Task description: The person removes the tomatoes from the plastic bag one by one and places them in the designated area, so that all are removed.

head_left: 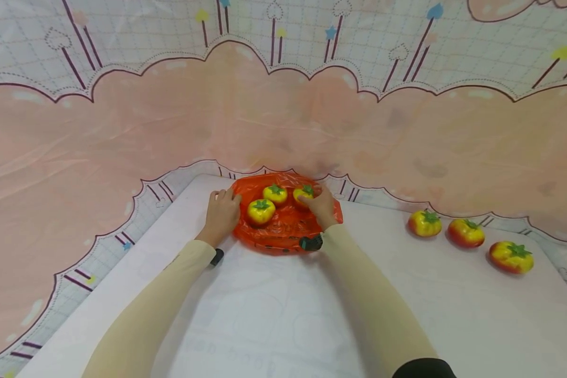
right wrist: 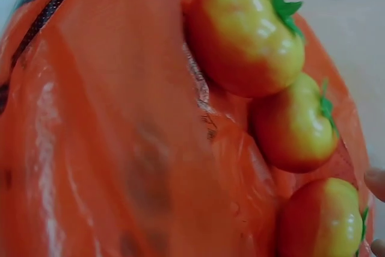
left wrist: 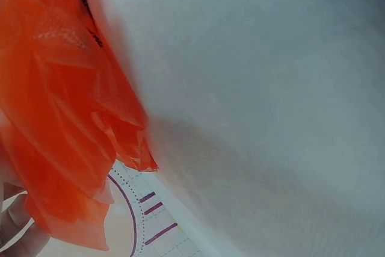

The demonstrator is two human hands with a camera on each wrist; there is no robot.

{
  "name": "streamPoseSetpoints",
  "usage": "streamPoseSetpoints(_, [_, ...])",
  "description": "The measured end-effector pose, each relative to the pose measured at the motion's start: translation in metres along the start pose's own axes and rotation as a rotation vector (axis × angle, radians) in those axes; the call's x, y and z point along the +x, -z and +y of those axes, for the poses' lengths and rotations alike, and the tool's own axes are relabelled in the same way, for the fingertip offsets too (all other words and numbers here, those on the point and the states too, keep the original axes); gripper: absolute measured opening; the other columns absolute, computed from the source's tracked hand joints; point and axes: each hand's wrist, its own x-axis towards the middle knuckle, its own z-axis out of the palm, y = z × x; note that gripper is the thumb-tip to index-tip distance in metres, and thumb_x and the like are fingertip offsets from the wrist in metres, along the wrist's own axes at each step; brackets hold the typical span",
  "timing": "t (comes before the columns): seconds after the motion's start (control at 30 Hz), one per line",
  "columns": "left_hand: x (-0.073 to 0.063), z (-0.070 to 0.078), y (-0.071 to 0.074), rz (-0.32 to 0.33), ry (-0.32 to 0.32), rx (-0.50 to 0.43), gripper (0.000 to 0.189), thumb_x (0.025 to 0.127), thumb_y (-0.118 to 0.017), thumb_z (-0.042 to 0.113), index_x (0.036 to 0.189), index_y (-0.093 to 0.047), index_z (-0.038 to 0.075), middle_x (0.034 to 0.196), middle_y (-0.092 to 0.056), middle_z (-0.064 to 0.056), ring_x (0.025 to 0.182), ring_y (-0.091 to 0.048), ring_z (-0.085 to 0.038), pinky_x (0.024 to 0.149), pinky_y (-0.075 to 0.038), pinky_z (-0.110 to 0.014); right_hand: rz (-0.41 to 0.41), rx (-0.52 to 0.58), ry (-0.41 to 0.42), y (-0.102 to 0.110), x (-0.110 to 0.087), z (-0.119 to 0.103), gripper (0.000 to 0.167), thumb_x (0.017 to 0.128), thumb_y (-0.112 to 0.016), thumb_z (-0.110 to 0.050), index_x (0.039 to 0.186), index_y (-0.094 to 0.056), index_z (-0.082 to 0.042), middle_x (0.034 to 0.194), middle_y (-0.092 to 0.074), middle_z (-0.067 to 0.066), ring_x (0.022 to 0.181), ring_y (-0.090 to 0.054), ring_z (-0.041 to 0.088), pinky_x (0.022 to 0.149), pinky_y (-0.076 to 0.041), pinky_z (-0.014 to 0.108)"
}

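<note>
A red plastic bag (head_left: 283, 239) lies spread on the white table with three yellow-and-red tomatoes on it: a left one (head_left: 261, 212), a far one (head_left: 275, 194) and a right one (head_left: 301, 196). At the bag's left edge, my left hand (head_left: 223, 214) holds the plastic with curled fingers. In the left wrist view some fingers (left wrist: 18, 227) show behind the bag (left wrist: 54, 106). My right hand (head_left: 323, 206) is over the right tomato, its thumb overlapping it from above. In the right wrist view that tomato (right wrist: 319, 221) sits beside fingertips (right wrist: 376, 182) that appear slightly apart from it.
Three more tomatoes stand in a slanting row at the right of the table: one (head_left: 424, 223), a middle one (head_left: 465, 233) and a nearer one (head_left: 511, 257). A patterned pink-and-white cloth (head_left: 264, 121) hangs behind the table (head_left: 264, 315).
</note>
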Motion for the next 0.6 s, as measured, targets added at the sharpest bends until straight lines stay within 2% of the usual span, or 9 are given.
streamPoseSetpoints(0.3, [-0.001, 0.000, 0.003, 0.007, -0.007, 0.002, 0.025, 0.085, -0.064, 0.011, 0.108, -0.063, 0.001, 0.111, -0.060, -0.020, 0.103, -0.052, -0.034, 0.099, -0.039, -0.051, 0.059, -0.047, -0.034, -0.009, 0.001, 0.000, 0.053, 0.080, -0.074, -0.018, 0.124, -0.052, 0.000, 0.127, -0.054, 0.017, 0.117, -0.050, 0.031, 0.104, -0.042, 0.040])
streamPoseSetpoints(0.6, [0.000, 0.001, 0.001, -0.018, 0.006, 0.005, 0.027, 0.085, -0.064, 0.012, 0.110, -0.063, 0.001, 0.105, -0.059, -0.018, 0.103, -0.051, -0.033, 0.100, -0.038, -0.051, 0.077, -0.057, -0.028, -0.011, 0.004, 0.002, 0.044, 0.080, -0.073, -0.013, 0.119, -0.056, 0.000, 0.123, -0.055, 0.018, 0.112, -0.052, 0.031, 0.100, -0.044, 0.040])
